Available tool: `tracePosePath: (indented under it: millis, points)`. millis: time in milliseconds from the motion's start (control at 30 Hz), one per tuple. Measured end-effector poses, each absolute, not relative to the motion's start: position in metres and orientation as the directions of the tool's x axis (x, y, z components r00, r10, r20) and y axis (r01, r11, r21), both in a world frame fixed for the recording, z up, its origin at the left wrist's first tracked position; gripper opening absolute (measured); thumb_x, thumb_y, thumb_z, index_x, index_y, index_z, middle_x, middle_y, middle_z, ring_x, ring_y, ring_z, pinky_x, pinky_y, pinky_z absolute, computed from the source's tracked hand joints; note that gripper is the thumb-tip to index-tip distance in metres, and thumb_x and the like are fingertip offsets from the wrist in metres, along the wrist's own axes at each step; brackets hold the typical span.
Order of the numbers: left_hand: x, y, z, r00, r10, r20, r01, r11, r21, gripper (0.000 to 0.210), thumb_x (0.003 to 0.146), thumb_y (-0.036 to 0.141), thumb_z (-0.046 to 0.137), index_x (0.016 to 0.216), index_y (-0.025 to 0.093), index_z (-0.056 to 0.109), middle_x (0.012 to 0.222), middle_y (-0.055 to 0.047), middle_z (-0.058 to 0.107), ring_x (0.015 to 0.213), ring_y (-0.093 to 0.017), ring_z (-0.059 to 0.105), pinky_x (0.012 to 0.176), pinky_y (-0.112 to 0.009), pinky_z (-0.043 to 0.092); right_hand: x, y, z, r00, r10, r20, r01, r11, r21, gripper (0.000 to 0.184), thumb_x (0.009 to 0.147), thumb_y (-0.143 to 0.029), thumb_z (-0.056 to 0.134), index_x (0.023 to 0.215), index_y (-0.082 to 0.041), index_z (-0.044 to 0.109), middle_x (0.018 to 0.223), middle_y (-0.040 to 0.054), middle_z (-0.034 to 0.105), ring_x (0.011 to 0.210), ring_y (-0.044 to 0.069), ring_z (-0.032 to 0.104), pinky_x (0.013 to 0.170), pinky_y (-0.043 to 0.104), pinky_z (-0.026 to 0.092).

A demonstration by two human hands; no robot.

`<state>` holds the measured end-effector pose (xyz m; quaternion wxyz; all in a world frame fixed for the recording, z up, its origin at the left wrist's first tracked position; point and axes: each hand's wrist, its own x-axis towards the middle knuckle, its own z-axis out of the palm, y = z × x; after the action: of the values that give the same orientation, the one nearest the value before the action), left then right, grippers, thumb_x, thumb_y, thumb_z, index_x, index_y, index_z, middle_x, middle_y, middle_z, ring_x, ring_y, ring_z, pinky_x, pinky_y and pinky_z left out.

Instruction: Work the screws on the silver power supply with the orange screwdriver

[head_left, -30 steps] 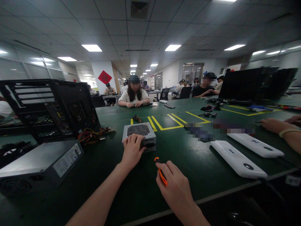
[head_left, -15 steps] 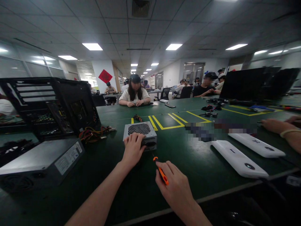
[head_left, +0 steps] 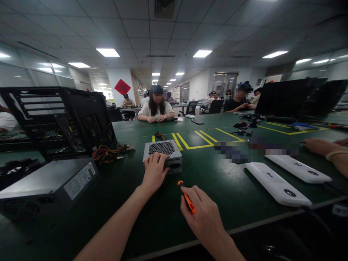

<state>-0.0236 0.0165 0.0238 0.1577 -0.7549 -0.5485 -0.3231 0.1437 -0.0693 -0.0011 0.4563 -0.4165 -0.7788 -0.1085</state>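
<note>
A grey computer power supply (head_left: pixel 174 154) with a honeycomb grille on top stands on the green table in front of me. My left hand (head_left: pixel 154 167) grips its near left part, with the fingers bent over the top edge and the thumb at the near face. In my right hand (head_left: pixel 202 210) is a screwdriver (head_left: pixel 189 201) with an orange and black handle, its fingers closed round it. The thin shaft points up and left at the lower near face of the power supply. I cannot tell whether the tip touches a screw there.
An open black computer case (head_left: pixel 84 119) stands at left, with a bundle of wires (head_left: pixel 106 154) and a larger power supply (head_left: pixel 49 185) nearby. Two white devices (head_left: pixel 277 185) lie at right, near a co-worker's hand (head_left: pixel 318 146). Another person (head_left: pixel 156 107) sits opposite.
Both hands, the screwdriver and the power supply keep nearly the same places. Only the camera's view has shifted slightly.
</note>
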Motion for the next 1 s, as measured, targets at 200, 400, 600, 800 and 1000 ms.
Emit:
tracePosePath:
  millis: [200,400,600,800,1000]
  points:
    - [-0.023,0.016,0.023,0.201,0.719,0.665,0.931,-0.352,0.1,0.04,0.071,0.017,0.061,0.108,0.024,0.047,0.108,-0.004,0.049,0.103,-0.022,0.044,0.086,-0.039,0.031,0.142,-0.07,-0.002,-0.285,0.57,0.771,0.772,0.613,-0.168,0.021,0.084,-0.016,0.039,0.092,-0.015,0.059,0.072,0.0042,0.054,0.064,0.014,0.054,0.057,0.024,0.044]
    - [-0.023,0.017,0.023,0.19,0.729,0.657,0.932,-0.344,0.111,0.039,0.072,0.019,0.061,0.108,0.025,0.048,0.109,-0.005,0.05,0.105,-0.023,0.043,0.087,-0.04,0.03,0.143,-0.069,0.0,-0.23,0.52,0.823,0.763,0.621,-0.18,0.02,0.083,-0.015,0.04,0.091,-0.014,0.059,0.07,0.004,0.055,0.064,0.013,0.054,0.058,0.022,0.044]
    - [-0.022,0.016,0.023,0.184,0.719,0.67,0.933,-0.343,0.112,0.039,0.071,0.018,0.062,0.107,0.025,0.048,0.107,-0.004,0.051,0.103,-0.023,0.044,0.085,-0.038,0.031,0.143,-0.068,0.0,-0.257,0.52,0.815,0.757,0.632,-0.164,0.02,0.083,-0.016,0.039,0.089,-0.015,0.059,0.07,0.0037,0.054,0.063,0.013,0.053,0.057,0.022,0.043]
    - [-0.022,0.015,0.023,0.191,0.715,0.672,0.929,-0.352,0.111,0.041,0.071,0.018,0.063,0.108,0.025,0.047,0.108,-0.003,0.051,0.103,-0.022,0.044,0.084,-0.038,0.031,0.143,-0.068,-0.002,-0.265,0.533,0.803,0.782,0.606,-0.145,0.021,0.083,-0.015,0.038,0.09,-0.015,0.058,0.069,0.0038,0.053,0.062,0.014,0.052,0.054,0.022,0.042]
    - [-0.022,0.014,0.023,0.201,0.72,0.664,0.929,-0.356,0.105,0.041,0.071,0.018,0.063,0.108,0.025,0.046,0.109,-0.003,0.05,0.104,-0.021,0.043,0.086,-0.038,0.03,0.131,-0.074,-0.004,-0.292,0.556,0.778,0.846,0.53,-0.061,0.021,0.084,-0.018,0.037,0.089,-0.018,0.057,0.075,0.0057,0.057,0.061,0.015,0.056,0.05,0.023,0.042]
